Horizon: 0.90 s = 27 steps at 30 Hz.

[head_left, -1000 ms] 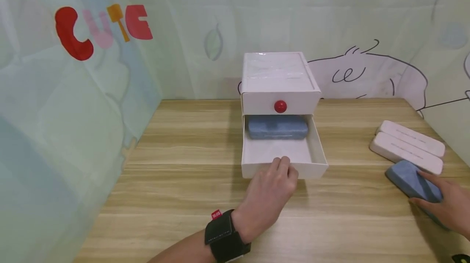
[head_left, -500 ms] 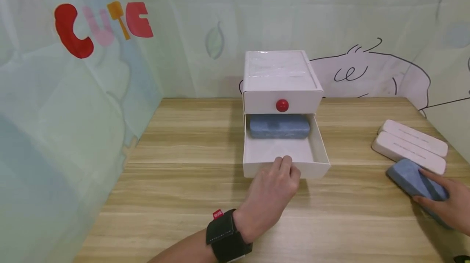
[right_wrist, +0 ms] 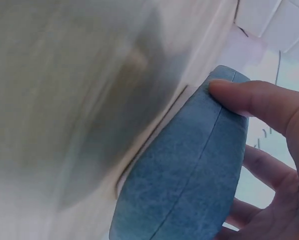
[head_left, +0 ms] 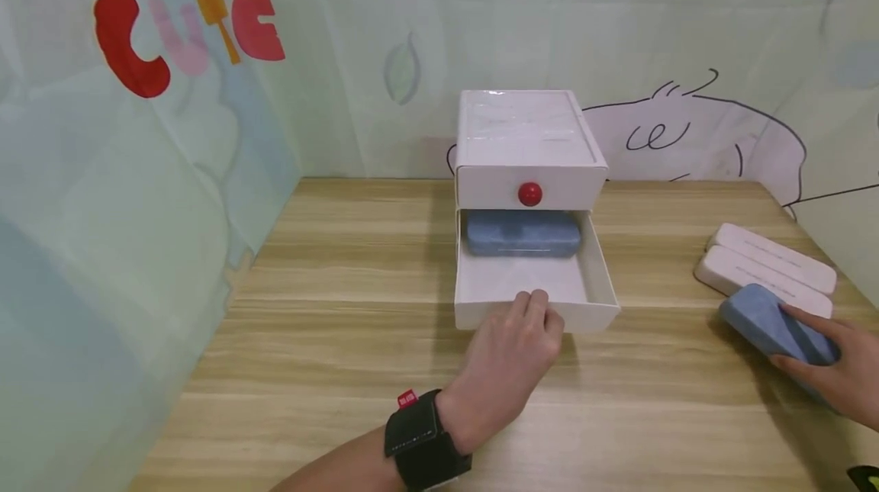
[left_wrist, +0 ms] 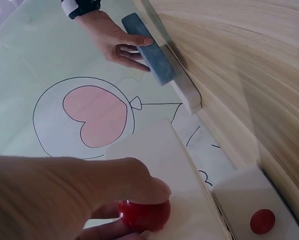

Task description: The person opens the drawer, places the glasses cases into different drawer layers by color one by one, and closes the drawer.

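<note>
A white two-drawer box (head_left: pixel 525 130) stands at the back of the table, its lower drawer (head_left: pixel 590 316) pulled out. My left hand (head_left: pixel 511 355) is at that drawer's front; thumb and fingers pinch its red knob (left_wrist: pixel 145 215) in the left wrist view. Inside the drawer, toward the back, lies a blue glasses case (head_left: pixel 522 236). Over at the right, my right hand (head_left: pixel 848 370) grips a second blue glasses case (head_left: pixel 762 318) between thumb and fingers. This case is tilted and raised off the table, with its shadow below it in the right wrist view.
Two white glasses cases (head_left: pixel 783 252) lie side by side on the table, right behind the held one. The upper drawer is closed, with a red knob (head_left: pixel 530 194) on its front. A printed curtain (head_left: pixel 343 80) hangs behind the wooden table (head_left: pixel 330 370).
My right hand has gripped the blue case at the right and lifted it slightly. The left hand keeps its hold on the drawer knob; the head view has shifted a little.
</note>
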Available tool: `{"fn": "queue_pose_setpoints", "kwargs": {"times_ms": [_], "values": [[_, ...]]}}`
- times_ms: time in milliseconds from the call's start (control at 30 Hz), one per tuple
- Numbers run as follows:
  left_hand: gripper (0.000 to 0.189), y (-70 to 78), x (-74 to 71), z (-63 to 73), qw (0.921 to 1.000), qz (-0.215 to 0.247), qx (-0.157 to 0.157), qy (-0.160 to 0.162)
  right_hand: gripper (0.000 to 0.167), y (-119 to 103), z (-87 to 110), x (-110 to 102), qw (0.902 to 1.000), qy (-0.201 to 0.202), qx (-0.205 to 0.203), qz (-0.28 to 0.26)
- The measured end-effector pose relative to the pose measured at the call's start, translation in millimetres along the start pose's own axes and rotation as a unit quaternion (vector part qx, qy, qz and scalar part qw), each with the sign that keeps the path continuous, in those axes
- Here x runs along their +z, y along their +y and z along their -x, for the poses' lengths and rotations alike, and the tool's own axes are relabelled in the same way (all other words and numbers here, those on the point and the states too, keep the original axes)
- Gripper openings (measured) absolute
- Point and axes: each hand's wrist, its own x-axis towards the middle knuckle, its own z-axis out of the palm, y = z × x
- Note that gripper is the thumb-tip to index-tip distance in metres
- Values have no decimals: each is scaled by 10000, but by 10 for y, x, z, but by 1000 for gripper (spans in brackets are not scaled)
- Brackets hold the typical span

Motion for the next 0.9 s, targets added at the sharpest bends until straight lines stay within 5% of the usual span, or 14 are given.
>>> {"fn": "queue_pose_setpoints", "kwargs": {"times_ms": [267, 500, 900], "values": [[12, -7, -15, -4, 10000, 27, 31, -12, 77, -186, -35, -66, 9998, 78, -168, -120], [11, -3, -14, 2, 10000, -17, -31, 79, 82, -505, -126, -195, 9989, -421, -42, 186], [12, -8, -21, 11, 10000, -6, -18, 55, 80, -953, -321, -333, 9965, -650, -519, -69]]}}
